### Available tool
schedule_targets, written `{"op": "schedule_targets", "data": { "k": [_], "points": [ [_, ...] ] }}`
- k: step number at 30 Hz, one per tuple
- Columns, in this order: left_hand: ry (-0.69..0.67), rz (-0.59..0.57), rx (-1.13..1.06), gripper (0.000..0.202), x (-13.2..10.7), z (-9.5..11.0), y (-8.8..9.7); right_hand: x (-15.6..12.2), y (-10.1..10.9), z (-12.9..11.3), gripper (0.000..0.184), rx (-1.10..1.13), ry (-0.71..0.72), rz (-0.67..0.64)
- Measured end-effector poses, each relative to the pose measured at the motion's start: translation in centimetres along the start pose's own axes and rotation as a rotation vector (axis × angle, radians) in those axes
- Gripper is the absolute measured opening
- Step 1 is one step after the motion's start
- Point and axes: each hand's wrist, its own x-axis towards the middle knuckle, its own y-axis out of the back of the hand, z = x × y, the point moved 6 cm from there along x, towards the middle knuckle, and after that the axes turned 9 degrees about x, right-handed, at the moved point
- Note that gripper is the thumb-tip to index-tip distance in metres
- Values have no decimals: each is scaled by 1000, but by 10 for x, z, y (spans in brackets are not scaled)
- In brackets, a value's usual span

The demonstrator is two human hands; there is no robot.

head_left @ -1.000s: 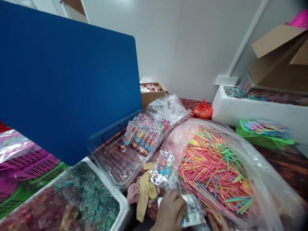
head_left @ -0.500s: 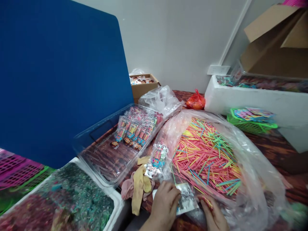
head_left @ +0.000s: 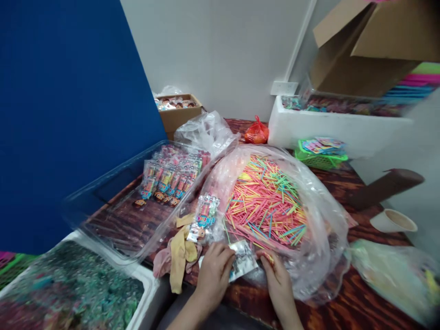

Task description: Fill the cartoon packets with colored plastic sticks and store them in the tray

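Near the table's front edge, my left hand is closed on a small silvery packet, which lies flat with its printed side partly covered by my fingers. My right hand, just right of the packet, pinches a short bundle of pink and yellow sticks. Beyond both hands, a large clear plastic bag lies open around a heap of thin coloured sticks. A filled packet with a cartoon figure rests left of the heap, beside crumpled yellow and pink gloves.
Filled packets lie in a clear plastic tray at left. A white foam box stands at lower left, below a blue panel. At right are a green basket, a paper cup and another foam box.
The view has swung to the right, bringing the cup and a plastic bag into sight. Both hands keep nearly the same hold, with the packet and sticks still in them.
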Motion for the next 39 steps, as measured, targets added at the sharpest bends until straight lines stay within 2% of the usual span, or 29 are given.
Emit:
{"op": "schedule_targets", "data": {
  "k": [8,19,25,29,35,39],
  "points": [
    [-34,-3,1,19,0,-2,-1,0,-4,-11,24,61,-3,0],
    [-31,1,-12,19,2,-3,-1,0,-5,-7,25,63,-15,5],
    [-11,-6,-53,19,4,-7,-2,9,1,-14,28,183,-78,38],
    [-3,6,-89,19,4,-11,-3,12,0,-15,26,172,-39,53],
    [13,-32,-114,22,4,-14,-4,10,-3,-8,24,142,-10,56],
    [51,-72,-148,27,10,-12,2,10,0,-13,23,172,-19,69]
  ]
}}
